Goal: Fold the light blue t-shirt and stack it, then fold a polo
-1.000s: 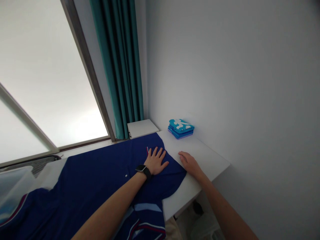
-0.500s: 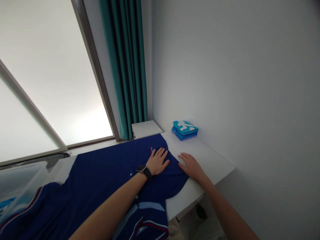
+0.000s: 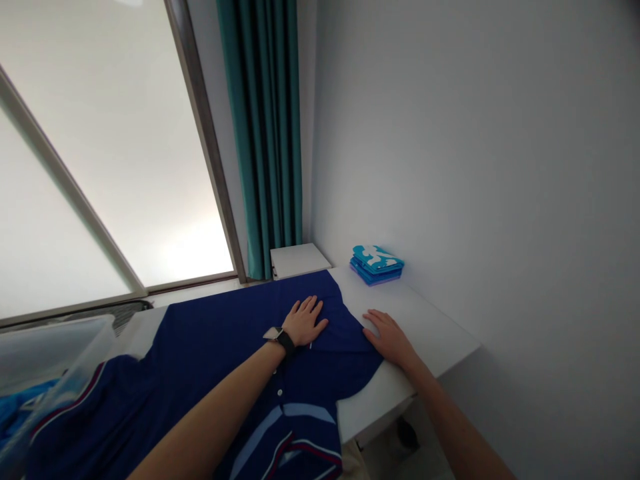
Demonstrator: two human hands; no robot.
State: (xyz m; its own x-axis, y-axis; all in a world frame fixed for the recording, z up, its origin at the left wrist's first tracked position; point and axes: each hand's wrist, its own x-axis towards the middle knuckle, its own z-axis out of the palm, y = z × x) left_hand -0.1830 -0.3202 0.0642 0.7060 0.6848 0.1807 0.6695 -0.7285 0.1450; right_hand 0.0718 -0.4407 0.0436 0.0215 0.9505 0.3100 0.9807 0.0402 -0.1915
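A navy blue shirt [image 3: 220,333] with white buttons and a striped collar lies spread over a white table [image 3: 440,340]. My left hand [image 3: 304,321], with a dark watch on its wrist, rests flat on the shirt's chest, fingers spread. At the shirt's right edge, my right hand [image 3: 390,337] lies with its fingers slightly apart, thumb touching the cloth and the palm over the bare tabletop. Neither hand grips anything. The collar end hangs near the front edge of the table.
A stack of folded blue clothes [image 3: 376,265] sits by the wall. Behind the table stands a small white cabinet [image 3: 300,260] beside a teal curtain [image 3: 273,133]. At the left is a clear plastic bin [image 3: 95,340] with blue cloth inside.
My left hand has slid slightly left across the shirt, over the spot where a small striped mark showed. My right hand stays at the shirt's edge. The view has shifted a little.
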